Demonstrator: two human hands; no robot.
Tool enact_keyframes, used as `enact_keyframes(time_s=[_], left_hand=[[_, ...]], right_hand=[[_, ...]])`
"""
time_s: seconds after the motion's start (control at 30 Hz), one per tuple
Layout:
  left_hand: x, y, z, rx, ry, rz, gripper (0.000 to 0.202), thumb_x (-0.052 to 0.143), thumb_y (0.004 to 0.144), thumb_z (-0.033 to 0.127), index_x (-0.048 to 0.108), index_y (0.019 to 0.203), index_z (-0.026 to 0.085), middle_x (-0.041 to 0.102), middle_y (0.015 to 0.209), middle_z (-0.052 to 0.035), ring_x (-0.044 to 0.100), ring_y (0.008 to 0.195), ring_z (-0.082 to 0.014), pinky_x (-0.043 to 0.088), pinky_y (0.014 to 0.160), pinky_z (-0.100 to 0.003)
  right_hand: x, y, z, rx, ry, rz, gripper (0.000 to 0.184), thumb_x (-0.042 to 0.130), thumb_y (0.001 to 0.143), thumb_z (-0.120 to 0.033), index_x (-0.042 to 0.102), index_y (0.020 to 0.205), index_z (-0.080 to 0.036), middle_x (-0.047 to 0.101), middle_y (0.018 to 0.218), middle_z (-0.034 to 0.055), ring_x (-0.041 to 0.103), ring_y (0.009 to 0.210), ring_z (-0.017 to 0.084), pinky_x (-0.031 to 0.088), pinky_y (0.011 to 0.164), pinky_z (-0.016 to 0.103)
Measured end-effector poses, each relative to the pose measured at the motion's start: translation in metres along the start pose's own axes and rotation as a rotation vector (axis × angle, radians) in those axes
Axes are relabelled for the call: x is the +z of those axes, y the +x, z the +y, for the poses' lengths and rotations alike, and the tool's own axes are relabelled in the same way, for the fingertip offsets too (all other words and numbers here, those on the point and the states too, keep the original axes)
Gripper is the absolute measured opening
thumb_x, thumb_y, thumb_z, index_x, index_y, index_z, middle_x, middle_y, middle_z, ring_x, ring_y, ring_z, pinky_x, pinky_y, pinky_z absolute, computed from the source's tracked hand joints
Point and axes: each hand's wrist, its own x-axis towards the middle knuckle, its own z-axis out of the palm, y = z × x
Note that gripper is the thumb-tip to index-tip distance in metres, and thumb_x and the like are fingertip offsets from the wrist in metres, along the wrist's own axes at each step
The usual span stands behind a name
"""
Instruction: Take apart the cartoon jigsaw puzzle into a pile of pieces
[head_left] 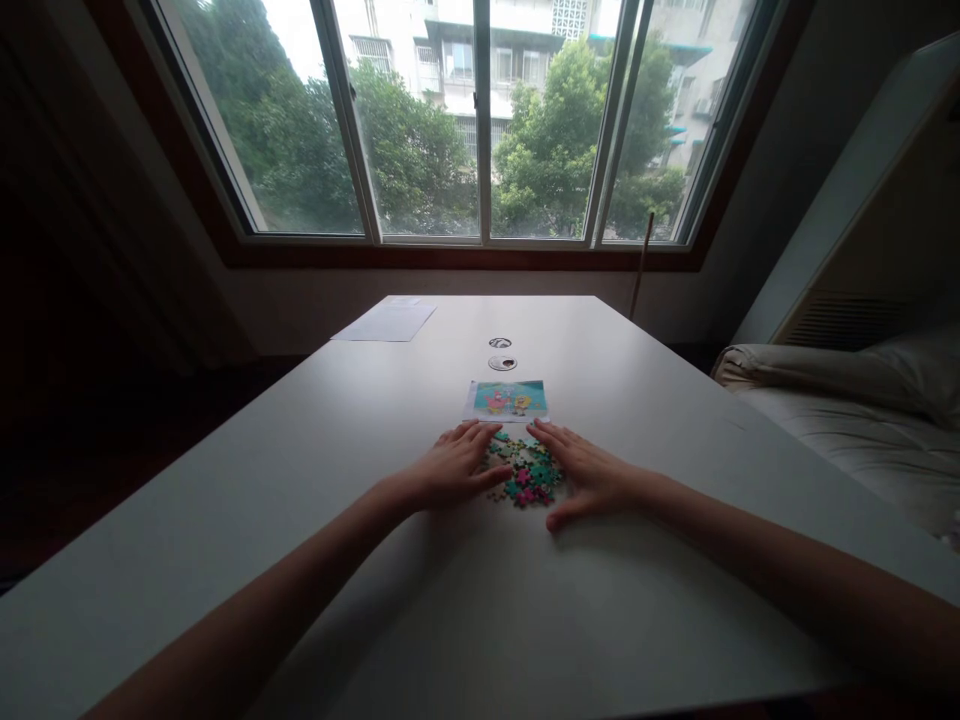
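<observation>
A small heap of loose jigsaw pieces (pixel 526 473), green, teal and pink, lies on the white table (pixel 300 480). My left hand (pixel 455 466) rests flat on the table at the left side of the heap, fingers stretched out and touching the pieces. My right hand (pixel 583 473) lies flat on the right side, fingers spread, thumb out toward me. Neither hand holds anything. Just beyond the heap lies a printed picture card (pixel 508 399) with cartoon figures on a teal ground.
Farther back on the table are two round cable-hole covers (pixel 502 362) and a sheet of white paper (pixel 386 321). A bed with a pillow (pixel 840 375) stands at the right. A wide window (pixel 480 120) spans the far wall.
</observation>
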Motion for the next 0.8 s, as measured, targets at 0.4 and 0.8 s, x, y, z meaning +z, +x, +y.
enact_keyframes(time_s=[0.4,0.8], left_hand=[[0.005,-0.043,-0.025,-0.027,0.148,-0.038,0.084,0.028,0.078,0.067,0.005,0.139,0.014,0.008,0.144,-0.0103,0.009,0.131,-0.0267,0.01,0.104,-0.045],[0.024,-0.086,-0.081,-0.323,0.239,0.084,0.068,0.026,0.083,0.058,0.016,0.137,0.019,0.017,0.143,-0.0047,0.017,0.13,-0.0267,0.021,0.101,-0.045]], right_hand=[[0.014,0.056,-0.044,-0.09,-0.026,0.005,0.105,0.049,0.059,-0.073,0.015,0.138,-0.013,0.014,0.142,0.0157,0.011,0.13,0.033,0.014,0.105,0.044],[0.043,0.117,-0.061,-0.309,-0.042,0.068,0.085,0.038,0.069,-0.072,0.028,0.133,-0.018,0.03,0.137,0.0113,0.024,0.125,0.031,0.02,0.102,0.044]])
